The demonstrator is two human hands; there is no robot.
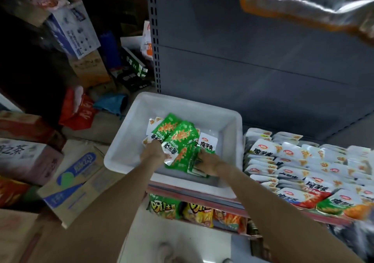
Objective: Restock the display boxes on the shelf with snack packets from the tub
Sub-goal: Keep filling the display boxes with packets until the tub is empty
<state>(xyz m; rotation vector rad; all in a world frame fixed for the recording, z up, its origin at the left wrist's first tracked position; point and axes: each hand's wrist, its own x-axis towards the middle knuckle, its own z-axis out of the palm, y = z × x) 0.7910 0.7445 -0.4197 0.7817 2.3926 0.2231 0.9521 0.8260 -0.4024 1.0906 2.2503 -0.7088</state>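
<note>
Gathering green snack packets (178, 141) in the white tub (129, 133), shelf-left. Left hand (154, 151) pinches one packet's bottom edge; right hand (208, 161) grips a stack at 4 o'clock. Probably light, floppy, slick film; best held by sealed edges. White packets (303, 161) sit at 3 o'clock.

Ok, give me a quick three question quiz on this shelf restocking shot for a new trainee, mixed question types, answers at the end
1. True or false: the left hand and right hand are both on green packets inside the white tub.
2. Which side of the tub holds the stacked white packets? A) left B) right C) behind
3. Fill in: below the tub's shelf sit bags of ____.

Key
1. True: both hands grip green packets in the tub.
2. B: they lie on the shelf to its right.
3. Chips, in green, yellow and orange bags.
</note>
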